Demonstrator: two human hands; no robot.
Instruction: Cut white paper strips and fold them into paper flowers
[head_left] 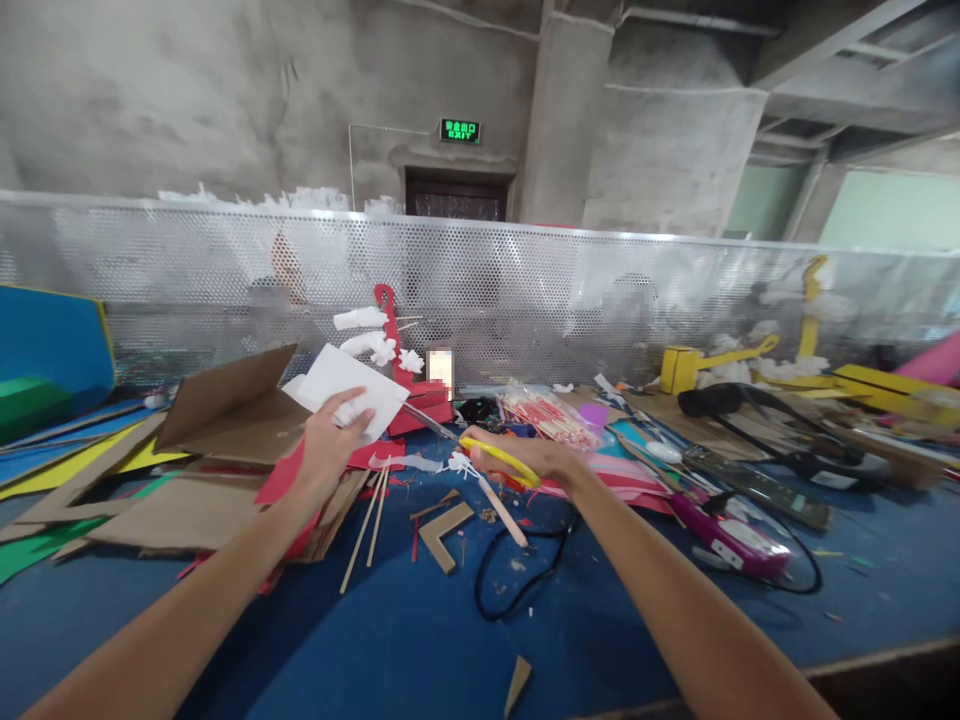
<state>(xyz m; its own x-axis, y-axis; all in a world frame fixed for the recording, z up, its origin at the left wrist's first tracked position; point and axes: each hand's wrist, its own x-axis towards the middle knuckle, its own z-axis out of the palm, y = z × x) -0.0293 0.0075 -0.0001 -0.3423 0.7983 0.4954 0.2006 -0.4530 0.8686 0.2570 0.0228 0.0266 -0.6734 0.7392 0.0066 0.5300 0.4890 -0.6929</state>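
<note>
My left hand (336, 432) pinches a folded or stacked piece of white paper (379, 388), raised above the table. In my right hand (531, 452) is a pair of scissors with yellow handles (501, 458). Their metal blades point left and meet the right edge of the paper; whether the blades are apart is not clear. Just behind the paper stands a red cardboard piece (391, 335) with white paper rolls and frilled bits on it. Below the scissors lies a glue gun stick-like pale rod (504, 512), next to white scraps.
Brown cardboard (232, 410) and coloured sheets pile up at left. Thin wooden sticks (375, 525), an L-shaped cardboard scrap (442, 535) and a black cable (480, 590) lie in front. A purple device (731, 535) and yellow cardboard pieces (679, 370) are at right. A perforated metal screen (525, 290) stands behind.
</note>
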